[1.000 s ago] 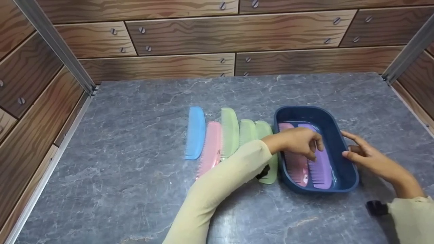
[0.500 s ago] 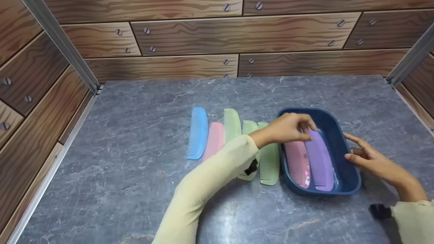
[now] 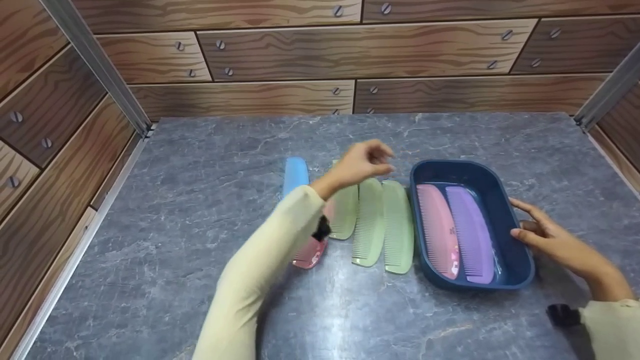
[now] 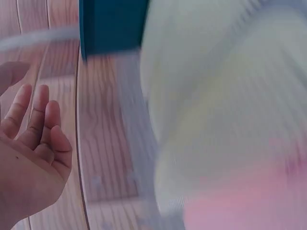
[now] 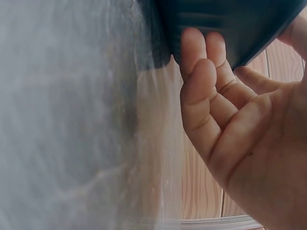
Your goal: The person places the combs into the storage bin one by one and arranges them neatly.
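My left hand point(image 3: 362, 162) hangs in the air over the far ends of the green combs, its fingers loosely bent and nothing in them. My right hand point(image 3: 555, 235) holds the right side of a dark blue plastic tub point(image 3: 517, 270), thumb at the rim and fingers against the outer wall point(image 5: 225, 17). Inside the tub a pink comb point(image 3: 440, 232) and a purple comb point(image 3: 471, 235) lie side by side. Left of the tub lie green combs, the nearest one point(image 3: 398, 227) close to its wall. A blue comb point(image 3: 296, 172) and another pink comb point(image 3: 310, 254) are partly hidden by my left sleeve.
Everything lies on a grey marble-patterned tabletop point(image 3: 190, 210). Wood-plank patterned walls point(image 3: 280, 55) stand at the back and sides, with metal strips point(image 3: 95, 70) at the corners. A black strap piece point(image 3: 564, 315) shows at the right cuff.
My left hand has let go of the purple comb in the tub and moved left, out over the green combs. My right hand stays at the tub's side.
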`<state>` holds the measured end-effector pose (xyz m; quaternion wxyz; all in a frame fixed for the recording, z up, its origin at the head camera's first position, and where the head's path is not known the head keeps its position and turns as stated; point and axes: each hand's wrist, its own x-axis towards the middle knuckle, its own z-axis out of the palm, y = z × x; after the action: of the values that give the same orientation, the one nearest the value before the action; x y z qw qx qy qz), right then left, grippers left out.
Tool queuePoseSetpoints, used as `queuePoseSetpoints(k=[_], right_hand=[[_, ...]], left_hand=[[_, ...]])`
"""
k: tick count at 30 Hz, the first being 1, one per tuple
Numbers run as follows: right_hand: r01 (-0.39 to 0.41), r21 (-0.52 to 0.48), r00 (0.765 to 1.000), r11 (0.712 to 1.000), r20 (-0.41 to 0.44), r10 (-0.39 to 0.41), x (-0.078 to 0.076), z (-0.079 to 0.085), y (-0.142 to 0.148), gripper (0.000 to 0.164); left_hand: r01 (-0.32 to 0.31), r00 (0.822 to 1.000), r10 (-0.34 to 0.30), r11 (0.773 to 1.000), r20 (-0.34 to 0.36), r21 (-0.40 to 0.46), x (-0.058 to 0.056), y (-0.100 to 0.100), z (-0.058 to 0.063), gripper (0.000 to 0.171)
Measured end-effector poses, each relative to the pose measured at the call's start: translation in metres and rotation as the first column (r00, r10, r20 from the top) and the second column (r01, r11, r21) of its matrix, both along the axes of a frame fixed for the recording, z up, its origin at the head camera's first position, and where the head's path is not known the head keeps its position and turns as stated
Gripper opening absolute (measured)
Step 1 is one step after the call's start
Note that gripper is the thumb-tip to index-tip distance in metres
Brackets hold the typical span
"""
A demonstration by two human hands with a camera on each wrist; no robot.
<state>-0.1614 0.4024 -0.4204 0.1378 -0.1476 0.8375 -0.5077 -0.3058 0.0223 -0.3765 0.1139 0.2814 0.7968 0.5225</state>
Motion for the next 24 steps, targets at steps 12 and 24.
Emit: queuePoseSetpoints(k=[12, 24], right_hand=[[0.017, 0.011, 1.0, 1.0, 0.008, -0.017, 0.0, -0.002, -0.001, 0.064], [-0.023, -0.081, 0.999, 0.996, 0.031, 0.026, -0.002, -0.002, 0.0, 0.063]], left_hand=[[-0.251, 0.968, 0.252, 0.966, 0.016, -0.057, -0.03, -0.088, -0.017, 0.038], [-0.353, 0.922, 0.374, 0.918, 0.097, -0.179, -0.038, -0.134, -0.031, 0.051]])
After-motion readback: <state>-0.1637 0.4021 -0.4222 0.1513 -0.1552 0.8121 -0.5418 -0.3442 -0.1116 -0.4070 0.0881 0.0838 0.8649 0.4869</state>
